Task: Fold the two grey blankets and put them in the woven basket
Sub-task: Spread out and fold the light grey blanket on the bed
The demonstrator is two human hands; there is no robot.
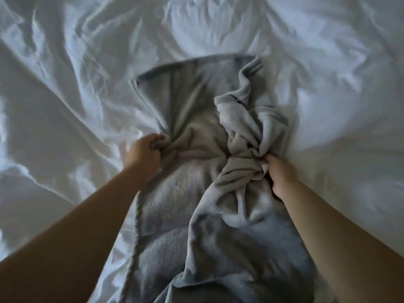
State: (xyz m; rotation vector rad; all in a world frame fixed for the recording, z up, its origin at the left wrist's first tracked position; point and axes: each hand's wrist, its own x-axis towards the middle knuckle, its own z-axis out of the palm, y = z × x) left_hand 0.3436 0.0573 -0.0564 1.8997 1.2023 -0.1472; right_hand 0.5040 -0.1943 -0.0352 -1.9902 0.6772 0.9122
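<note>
A grey fleece blanket lies crumpled down the middle of the white bed, running from the bottom edge of the view up to a hemmed far edge. My left hand grips a bunch of its left side, fingers curled into the cloth. On the right side my right hand holds another gathered fold, its fingers buried in the fabric. I cannot tell whether this heap is one blanket or two. No woven basket is in view.
Rumpled white bedding fills the whole view around the blanket, with deep creases on the left and a smoother puffed area on the right.
</note>
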